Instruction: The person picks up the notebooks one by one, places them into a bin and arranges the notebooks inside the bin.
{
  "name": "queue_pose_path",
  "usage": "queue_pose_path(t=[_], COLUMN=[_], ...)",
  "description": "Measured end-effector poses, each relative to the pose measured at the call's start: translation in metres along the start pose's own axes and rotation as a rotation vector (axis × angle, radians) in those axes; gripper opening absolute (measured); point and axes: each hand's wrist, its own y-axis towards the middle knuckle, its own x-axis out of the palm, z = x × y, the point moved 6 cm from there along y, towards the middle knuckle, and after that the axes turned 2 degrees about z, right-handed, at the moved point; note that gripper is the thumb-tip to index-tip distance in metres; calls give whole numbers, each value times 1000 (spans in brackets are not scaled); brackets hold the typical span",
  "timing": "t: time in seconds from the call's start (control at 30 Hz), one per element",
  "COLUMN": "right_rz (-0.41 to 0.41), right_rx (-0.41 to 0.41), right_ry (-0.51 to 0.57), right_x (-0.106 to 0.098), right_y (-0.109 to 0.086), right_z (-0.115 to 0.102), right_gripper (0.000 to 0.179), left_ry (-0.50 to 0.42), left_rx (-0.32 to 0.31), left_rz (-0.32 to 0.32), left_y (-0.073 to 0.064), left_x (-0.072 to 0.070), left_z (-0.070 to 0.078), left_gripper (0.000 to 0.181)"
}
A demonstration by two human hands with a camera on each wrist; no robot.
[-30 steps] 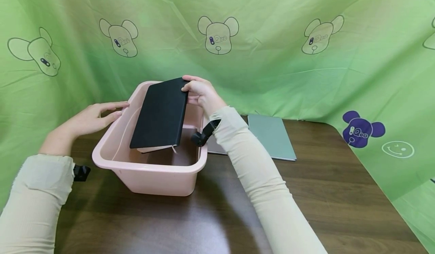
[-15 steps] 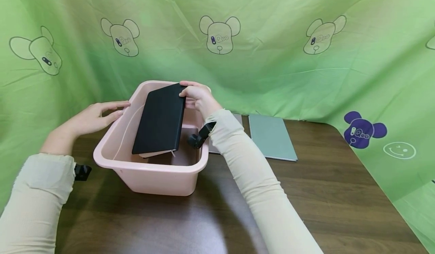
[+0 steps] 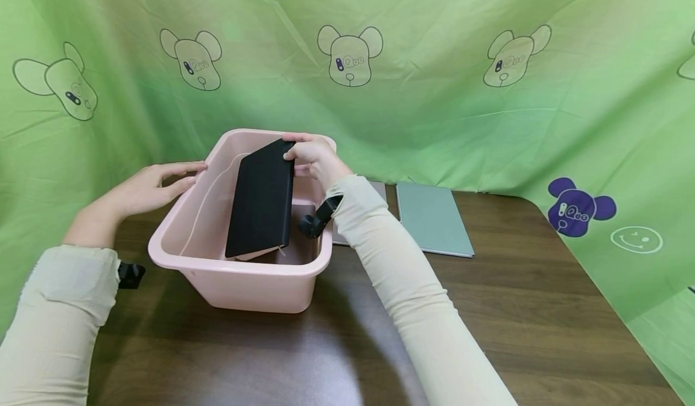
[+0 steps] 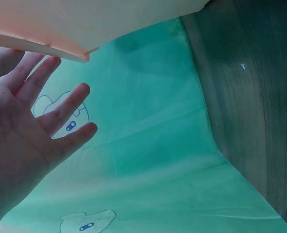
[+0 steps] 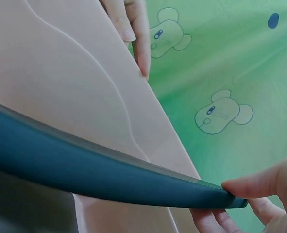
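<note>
- Green curtain (image 3: 412, 122) printed with outlined bear heads hangs behind and around a dark wood-grain surface (image 3: 543, 309); low on the right it carries a purple bear head (image 3: 580, 208) and a winking smiley (image 3: 636, 239).
- On the left part of the surface stands a pink bin (image 3: 244, 288), upright, its rounded rim facing up.
- A black notebook (image 3: 263, 201) is held tilted within the bin's opening, its far end higher than its near end; a light page edge and a ribbon marker (image 3: 282, 251) show at the near end. Whether its lower edge touches the bin's floor cannot be told.
- The right hand (image 3: 320, 157) has a narrow grip on the notebook, pinching the far right corner between thumb and fingers, as the right wrist view shows too.
- The left hand (image 3: 146, 189) has a wide, loose grip: its fingers are spread, with fingertips touching the bin's left rim and the palm away from it.
- Right of the bin a pale green book (image 3: 434, 219) lies flat near the curtain; beside it is a grey flat item (image 3: 379, 190), mostly hidden by the right sleeve (image 3: 402, 261).
- Both wrists wear black devices, one beside the left cuff (image 3: 73, 273), the other over the bin's right side.
</note>
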Motion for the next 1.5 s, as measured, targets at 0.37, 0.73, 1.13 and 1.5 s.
queue_pose_path(t=[0.37,0.73,1.13,1.5], right_rz=[-32,-46,-118,31], right_rx=[-9,-36,-60,-205], right_ry=[-62,-172,-295,-250], right_x=[2,3,6,5], right_y=[0,0,1,-8], right_z=[2,3,3,-14], right_gripper=[52,53,62,40], left_ry=[3,9,11,2], left_rx=[-9,-3,-7,6], left_rz=[-5,-4,-4,4], left_y=[-1,-1,0,0], left_x=[0,1,1,0], left_z=[1,0,-1,0], left_gripper=[48,48,49,48])
